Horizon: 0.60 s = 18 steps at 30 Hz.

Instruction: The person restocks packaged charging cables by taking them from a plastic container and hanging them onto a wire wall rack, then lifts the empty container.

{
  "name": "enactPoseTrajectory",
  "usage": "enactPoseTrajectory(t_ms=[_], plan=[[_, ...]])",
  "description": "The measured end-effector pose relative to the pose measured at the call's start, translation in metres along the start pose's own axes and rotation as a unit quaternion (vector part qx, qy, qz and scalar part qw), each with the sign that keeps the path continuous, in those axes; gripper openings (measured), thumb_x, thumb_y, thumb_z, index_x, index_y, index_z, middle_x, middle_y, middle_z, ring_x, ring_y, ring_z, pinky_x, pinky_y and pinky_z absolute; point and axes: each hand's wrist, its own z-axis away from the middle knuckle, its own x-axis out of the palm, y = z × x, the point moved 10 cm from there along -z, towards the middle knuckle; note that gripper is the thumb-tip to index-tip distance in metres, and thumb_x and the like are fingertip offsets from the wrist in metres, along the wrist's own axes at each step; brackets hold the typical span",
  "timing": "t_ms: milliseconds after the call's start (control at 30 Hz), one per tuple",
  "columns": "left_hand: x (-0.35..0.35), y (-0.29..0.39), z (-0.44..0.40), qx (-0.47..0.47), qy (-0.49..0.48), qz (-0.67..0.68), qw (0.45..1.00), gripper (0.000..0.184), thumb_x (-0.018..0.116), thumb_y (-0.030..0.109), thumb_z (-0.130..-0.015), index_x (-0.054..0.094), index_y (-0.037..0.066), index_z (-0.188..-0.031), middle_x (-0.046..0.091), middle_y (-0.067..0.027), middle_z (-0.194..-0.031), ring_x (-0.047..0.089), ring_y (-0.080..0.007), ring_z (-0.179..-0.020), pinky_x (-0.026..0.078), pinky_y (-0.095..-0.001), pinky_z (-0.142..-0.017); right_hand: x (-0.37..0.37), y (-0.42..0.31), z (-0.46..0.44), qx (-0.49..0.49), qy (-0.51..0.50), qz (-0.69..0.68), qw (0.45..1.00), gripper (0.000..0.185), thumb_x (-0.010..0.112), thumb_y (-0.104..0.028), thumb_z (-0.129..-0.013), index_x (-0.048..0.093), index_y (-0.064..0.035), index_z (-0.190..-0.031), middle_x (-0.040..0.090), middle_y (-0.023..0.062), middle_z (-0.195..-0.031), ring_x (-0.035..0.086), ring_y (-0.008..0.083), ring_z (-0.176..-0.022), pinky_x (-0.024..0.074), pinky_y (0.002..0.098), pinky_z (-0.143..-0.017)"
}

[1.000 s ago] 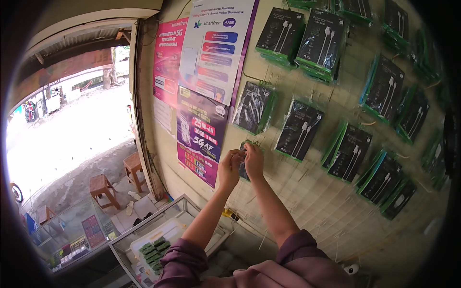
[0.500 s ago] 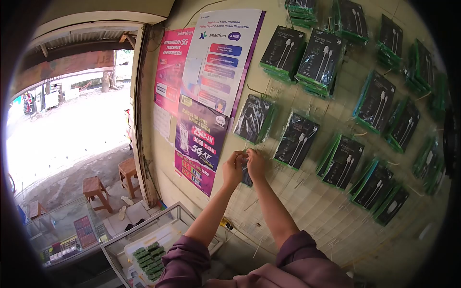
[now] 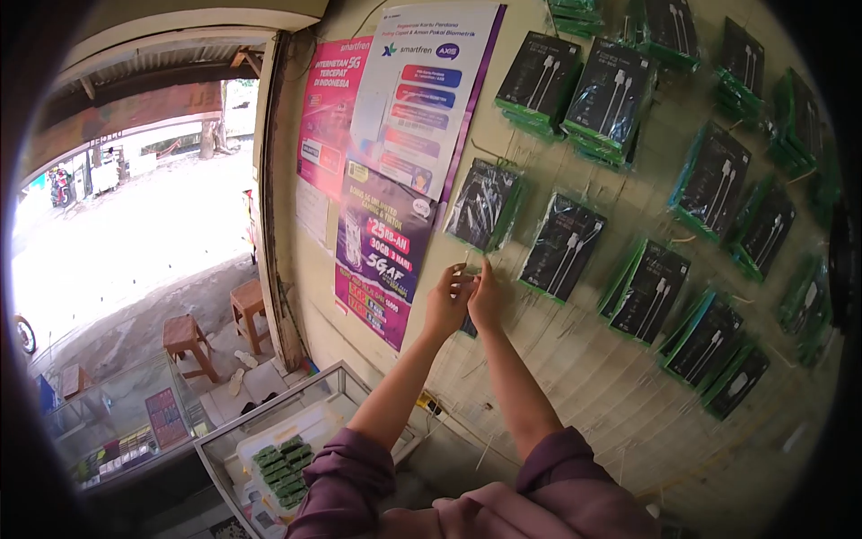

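Note:
In front of the wall grid, my left hand [image 3: 446, 304] and my right hand [image 3: 486, 298] are raised close together, fingertips nearly meeting. Between and behind them hangs a dark packet [image 3: 468, 326], mostly hidden by my hands. The fingers of both hands are bent in at its top edge; my right index finger points upward. Just above hangs a black cable packet [image 3: 482, 205] in shiny clear plastic with green sides. To the right of my right hand is another cable packet [image 3: 563, 247], showing white cables on its front.
More cable packets [image 3: 645, 292] hang in rows on the wall grid to the right. Posters [image 3: 422, 94] cover the wall at left. Below stands a glass display case [image 3: 344, 384] with a tray of small green packs [image 3: 283, 472]. Brown stools [image 3: 186, 337] stand by the open doorway.
The view has shifted slightly, so the wall items sit higher and further right. My hands stay at the dark packet; my right index finger has straightened upward.

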Motion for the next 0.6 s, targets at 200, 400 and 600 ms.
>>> enactPoseTrajectory(t_ms=[200,400,600], plan=[[-0.042,-0.027,0.044,-0.039,0.035,-0.06,0.997,0.033,0.068,0.015,-0.092,0.06,0.004,-0.122,0.073,-0.0115,-0.097,0.072,-0.0194,-0.08,0.057,-0.0315,-0.067,0.005,-0.041,0.072,0.128,-0.114,-0.094,0.981,0.069,0.052,-0.004,-0.095,0.016,-0.0022,-0.153,0.062,0.0148,-0.101,0.066,0.0297,-0.077,0.0533,0.039,-0.068],[-0.15,-0.134,0.177,-0.211,0.086,-0.157,0.961,0.02,0.064,0.016,-0.095,0.065,0.002,-0.108,0.072,-0.0131,-0.087,0.072,-0.021,-0.077,0.056,-0.0324,-0.066,0.047,-0.119,0.206,0.176,-0.213,-0.236,0.932,0.066,0.059,-0.009,-0.092,0.028,0.0011,-0.15,0.06,0.0162,-0.111,0.064,0.0208,-0.067,0.0522,0.0352,-0.065],[-0.259,-0.199,0.376,-0.356,0.133,-0.291,0.878,0.017,0.065,0.012,-0.091,0.065,0.002,-0.104,0.069,-0.0149,-0.089,0.068,-0.0271,-0.077,0.054,-0.036,-0.07,0.115,-0.169,0.398,0.103,-0.453,-0.248,0.85,0.053,0.059,-0.004,-0.089,0.045,-0.0064,-0.14,0.059,0.0119,-0.107,0.064,0.0238,-0.076,0.0502,0.0387,-0.079]])
